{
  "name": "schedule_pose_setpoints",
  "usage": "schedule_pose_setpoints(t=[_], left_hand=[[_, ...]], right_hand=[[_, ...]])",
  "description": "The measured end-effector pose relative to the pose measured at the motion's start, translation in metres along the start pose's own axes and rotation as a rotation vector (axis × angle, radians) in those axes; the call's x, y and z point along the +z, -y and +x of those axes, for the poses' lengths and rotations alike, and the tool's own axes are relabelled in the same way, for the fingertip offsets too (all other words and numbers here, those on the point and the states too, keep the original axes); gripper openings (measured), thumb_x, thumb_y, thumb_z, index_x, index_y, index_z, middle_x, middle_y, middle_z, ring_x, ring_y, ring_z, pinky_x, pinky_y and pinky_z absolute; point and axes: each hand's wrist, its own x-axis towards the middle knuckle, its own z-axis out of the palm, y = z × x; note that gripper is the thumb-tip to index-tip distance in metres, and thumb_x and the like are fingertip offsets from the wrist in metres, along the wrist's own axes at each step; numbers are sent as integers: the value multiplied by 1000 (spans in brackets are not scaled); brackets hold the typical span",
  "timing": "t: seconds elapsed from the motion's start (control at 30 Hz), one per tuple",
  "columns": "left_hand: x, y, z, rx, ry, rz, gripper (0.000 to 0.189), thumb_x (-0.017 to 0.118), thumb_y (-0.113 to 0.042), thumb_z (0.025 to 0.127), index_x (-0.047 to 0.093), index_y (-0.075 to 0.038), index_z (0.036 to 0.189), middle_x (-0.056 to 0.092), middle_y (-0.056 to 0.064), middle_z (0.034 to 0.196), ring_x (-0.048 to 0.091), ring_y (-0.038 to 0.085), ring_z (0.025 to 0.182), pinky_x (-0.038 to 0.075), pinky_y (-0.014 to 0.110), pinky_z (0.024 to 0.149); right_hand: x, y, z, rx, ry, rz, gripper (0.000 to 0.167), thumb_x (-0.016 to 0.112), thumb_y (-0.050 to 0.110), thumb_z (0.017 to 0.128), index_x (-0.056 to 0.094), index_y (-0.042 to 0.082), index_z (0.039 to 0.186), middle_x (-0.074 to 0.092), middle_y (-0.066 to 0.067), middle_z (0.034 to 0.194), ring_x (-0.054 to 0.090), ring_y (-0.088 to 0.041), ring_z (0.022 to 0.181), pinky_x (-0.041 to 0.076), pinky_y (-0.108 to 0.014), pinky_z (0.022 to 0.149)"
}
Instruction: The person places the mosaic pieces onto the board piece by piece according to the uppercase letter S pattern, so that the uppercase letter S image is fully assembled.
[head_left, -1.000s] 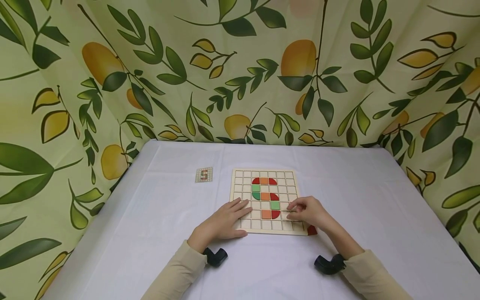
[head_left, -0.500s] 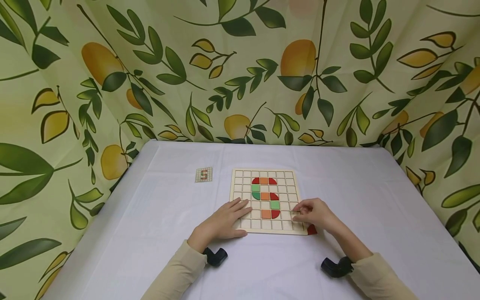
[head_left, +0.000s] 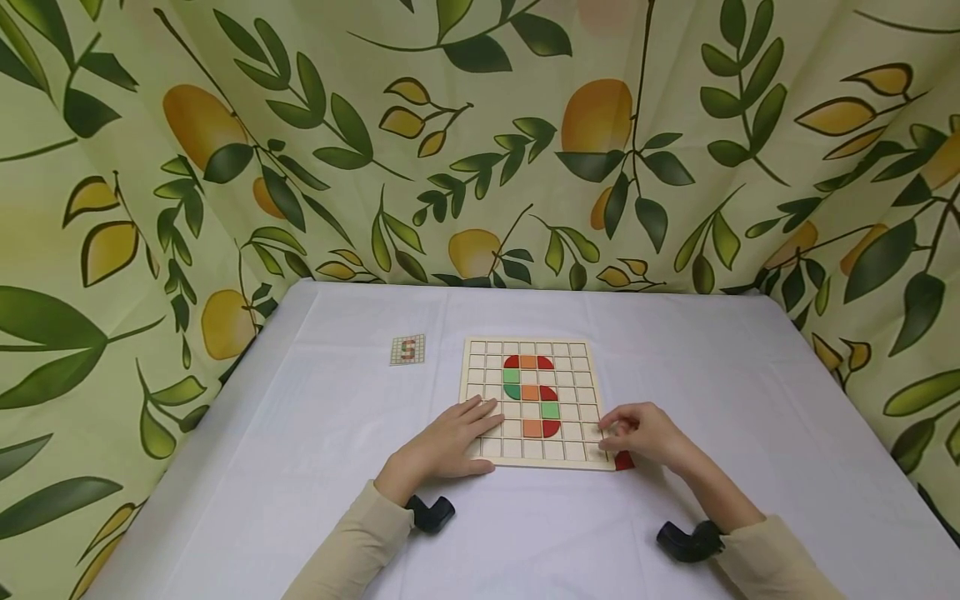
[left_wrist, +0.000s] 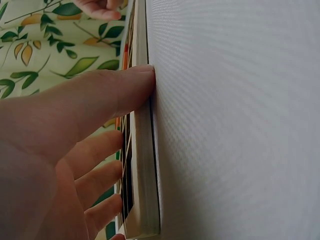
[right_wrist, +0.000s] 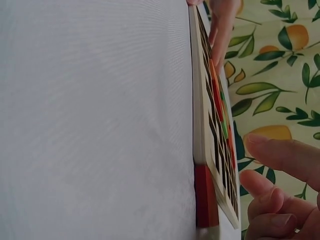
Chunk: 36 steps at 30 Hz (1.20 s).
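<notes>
A wooden grid board (head_left: 577, 377) lies on the white cloth. Red, orange and green tiles (head_left: 530, 392) sit in its squares in a pattern like an S, with one bare square in its middle. My left hand (head_left: 442, 437) rests on the board's left front part, fingers spread, thumb at the front edge. Over the board's right edge hovers my right hand (head_left: 648, 433), fingers loosely bent; in the right wrist view its thumb and forefinger stand apart, holding nothing. Just beneath it, a red piece (right_wrist: 206, 197) lies against the board's front right corner.
A small card (head_left: 407, 350) printed with a similar S on a grid lies left of the board. Behind the table (head_left: 337, 400) hangs a curtain (head_left: 480, 150) with leaves and fruit. Black wrist mounts (head_left: 432, 514) sit by both sleeves.
My right hand has moved right and slightly toward me, from above the board's squares to its right edge. The left hand, the board and the tiles stay put.
</notes>
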Motion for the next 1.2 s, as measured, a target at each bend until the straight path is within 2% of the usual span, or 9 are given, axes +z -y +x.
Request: schedule_pose_setpoints(t=[0.53, 0.93, 1.2], left_hand=[[-1, 0, -1, -9, 13, -4, 70, 64, -41, 88, 38, -19, 149, 30, 3, 161, 21, 28, 152, 24, 46, 124], [0, 0, -1, -6, 7, -3, 70, 65, -40, 87, 39, -19, 148, 31, 3, 160, 23, 28, 151, 25, 47, 123], [0, 0, -1, -4, 7, 0, 70, 65, -41, 88, 38, -19, 148, 31, 3, 160, 22, 28, 151, 25, 46, 123]], right_hand=[[-9, -13, -10, 1, 24, -2, 31, 81, 11, 71, 68, -5, 94, 44, 3, 63, 39, -3, 55, 33, -17, 50], [-12, -17, -15, -15, 75, 27, 34, 81, 9, 70, 67, -9, 95, 44, 4, 63, 39, -1, 56, 33, -16, 50], [-10, -19, -16, 27, 78, -6, 29, 81, 5, 69, 68, -6, 92, 45, 5, 62, 40, -3, 57, 32, -17, 50]])
